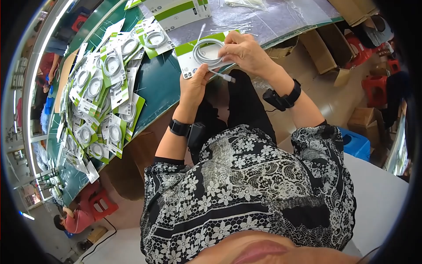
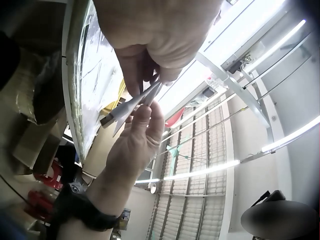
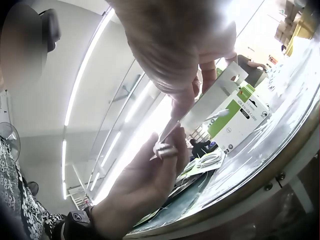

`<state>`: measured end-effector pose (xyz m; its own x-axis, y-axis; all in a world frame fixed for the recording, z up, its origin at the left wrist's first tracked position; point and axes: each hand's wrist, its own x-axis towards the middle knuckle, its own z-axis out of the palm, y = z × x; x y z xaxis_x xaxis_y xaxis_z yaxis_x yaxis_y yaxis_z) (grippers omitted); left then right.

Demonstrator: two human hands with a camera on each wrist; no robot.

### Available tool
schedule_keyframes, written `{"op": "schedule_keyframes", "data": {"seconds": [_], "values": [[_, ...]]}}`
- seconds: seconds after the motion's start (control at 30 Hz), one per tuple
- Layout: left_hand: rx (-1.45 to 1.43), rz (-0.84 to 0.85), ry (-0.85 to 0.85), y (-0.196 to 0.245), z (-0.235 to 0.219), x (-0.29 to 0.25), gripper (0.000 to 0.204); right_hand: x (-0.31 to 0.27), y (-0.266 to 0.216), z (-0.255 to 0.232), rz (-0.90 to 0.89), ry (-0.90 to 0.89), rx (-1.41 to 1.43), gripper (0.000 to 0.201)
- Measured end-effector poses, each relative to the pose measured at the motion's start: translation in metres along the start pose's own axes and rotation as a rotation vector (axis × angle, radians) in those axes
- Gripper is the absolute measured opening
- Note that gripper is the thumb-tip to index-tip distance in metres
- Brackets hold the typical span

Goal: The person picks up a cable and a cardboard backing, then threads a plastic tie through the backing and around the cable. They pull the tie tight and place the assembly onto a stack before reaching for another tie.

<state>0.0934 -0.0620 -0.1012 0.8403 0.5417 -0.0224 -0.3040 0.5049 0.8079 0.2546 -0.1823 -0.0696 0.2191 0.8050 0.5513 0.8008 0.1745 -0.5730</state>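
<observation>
A white card with a green stripe [image 1: 188, 66] is held just off the edge of the green table [image 1: 158, 83]. A coiled white cable [image 1: 204, 53] lies on it, and its connector end [image 1: 226, 78] sticks out below. My left hand [image 1: 193, 84] grips the card's lower edge, thumb on its face. My right hand [image 1: 244, 50] curls over the coil and pinches it against the card. The left wrist view shows the card's edge [image 2: 131, 106] between the left hand [image 2: 150, 30] and the right hand [image 2: 137, 145]. In the right wrist view the card [image 3: 215, 100] sits between both hands.
A heap of packed cable cards [image 1: 105, 88] covers the table's left side. Clear plastic bags [image 1: 263, 17] and white-green boxes [image 1: 176, 13] lie further back. Cardboard boxes [image 1: 316, 44], red stools [image 1: 373, 88] and a blue stool [image 1: 356, 143] stand to the right. Another person [image 1: 74, 218] sits at lower left.
</observation>
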Motion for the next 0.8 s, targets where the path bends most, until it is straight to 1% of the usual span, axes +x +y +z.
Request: {"op": "schedule_keyframes", "data": {"seconds": [0.1,0.13,0.23,0.27,0.37,0.4,0.5,0.53,0.63,0.7,0.77,0.8], "values": [[-0.019,0.078,0.05,-0.006,0.0,0.0,0.032,0.0,-0.006,0.004,-0.021,0.005,-0.109,0.021],[-0.021,0.081,0.053,-0.009,0.0,0.0,0.032,-0.001,-0.009,0.007,-0.023,0.002,-0.107,0.021],[0.053,0.129,0.213,-0.018,0.0,0.002,0.03,-0.003,-0.018,0.018,0.015,0.014,-0.042,0.026],[0.051,0.133,0.219,-0.02,0.0,0.002,0.03,-0.003,-0.021,0.019,0.011,0.01,-0.039,0.026],[0.07,0.166,0.158,-0.026,0.002,0.002,0.03,-0.003,-0.028,0.023,0.076,0.028,-0.165,0.027],[0.07,0.166,0.16,-0.025,0.004,0.001,0.03,-0.004,-0.027,0.023,0.077,0.026,-0.164,0.027],[-0.01,0.15,0.164,-0.021,0.011,-0.004,0.031,-0.005,-0.018,0.021,0.071,-0.062,-0.098,0.023],[-0.009,0.15,0.164,-0.02,0.009,-0.005,0.031,-0.006,-0.018,0.02,0.071,-0.061,-0.098,0.023],[-0.148,-0.08,-0.063,-0.013,-0.005,-0.005,0.034,-0.005,-0.02,0.014,-0.02,-0.077,-0.254,0.021],[-0.15,-0.104,-0.082,-0.011,-0.013,-0.004,0.036,-0.005,-0.022,0.013,-0.029,-0.066,-0.265,0.019],[-0.152,-0.155,-0.123,-0.006,-0.012,-0.004,0.039,-0.004,-0.025,0.011,-0.041,-0.04,-0.289,0.017],[-0.154,-0.153,-0.121,-0.004,-0.01,-0.005,0.039,-0.003,-0.026,0.01,-0.043,-0.042,-0.288,0.017]]}}
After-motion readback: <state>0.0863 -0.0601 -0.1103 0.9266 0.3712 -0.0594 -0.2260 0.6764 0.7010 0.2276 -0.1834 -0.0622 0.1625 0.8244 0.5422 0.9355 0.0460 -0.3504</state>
